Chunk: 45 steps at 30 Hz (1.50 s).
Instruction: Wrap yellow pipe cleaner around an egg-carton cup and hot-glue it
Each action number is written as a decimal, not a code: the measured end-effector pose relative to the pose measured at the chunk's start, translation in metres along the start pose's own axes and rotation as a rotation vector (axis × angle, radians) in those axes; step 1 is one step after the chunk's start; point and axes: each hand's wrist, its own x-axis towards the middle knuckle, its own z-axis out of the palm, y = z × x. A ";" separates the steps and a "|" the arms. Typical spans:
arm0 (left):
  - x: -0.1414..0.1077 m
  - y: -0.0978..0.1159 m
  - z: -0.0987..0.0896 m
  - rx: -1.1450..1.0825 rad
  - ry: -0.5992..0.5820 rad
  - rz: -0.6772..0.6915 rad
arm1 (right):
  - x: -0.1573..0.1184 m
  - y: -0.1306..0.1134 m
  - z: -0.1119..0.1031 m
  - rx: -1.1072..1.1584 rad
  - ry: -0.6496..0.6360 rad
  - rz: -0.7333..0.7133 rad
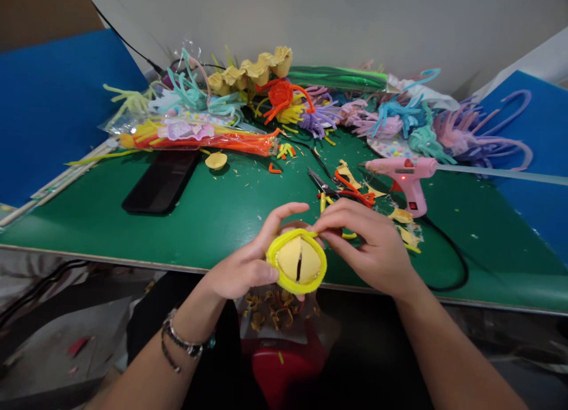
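Observation:
A round pale-yellow carton piece (290,256) with a dark slit down its middle is ringed by a fuzzy bright-yellow pipe cleaner (274,247). My left hand (251,259) holds it from the left, thumb on the rim and one finger raised above. At the upper right of the ring, my right hand (366,241) pinches the end of the yellow pipe cleaner between thumb and forefinger. Both hands are over the front edge of the green table (213,215). Behind my right hand lie black scissors (323,184) and a pink glue gun (408,176) with its red light on.
A black phone (162,182) lies at left beside bagged orange pipe cleaners (213,142). Pipe-cleaner bundles and an egg carton (260,70) line the back. The glue gun's cord (461,262) loops at right. Scraps lie around the scissors; a red bin (288,362) stands below.

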 end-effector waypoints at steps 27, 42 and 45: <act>0.001 0.000 0.004 0.091 0.032 0.074 | 0.000 0.000 0.000 -0.011 -0.015 -0.011; 0.000 -0.003 0.004 0.134 0.042 0.100 | -0.001 0.000 -0.001 -0.001 0.018 0.012; -0.001 -0.003 0.003 0.171 0.030 0.117 | -0.001 0.004 -0.005 0.067 0.183 0.070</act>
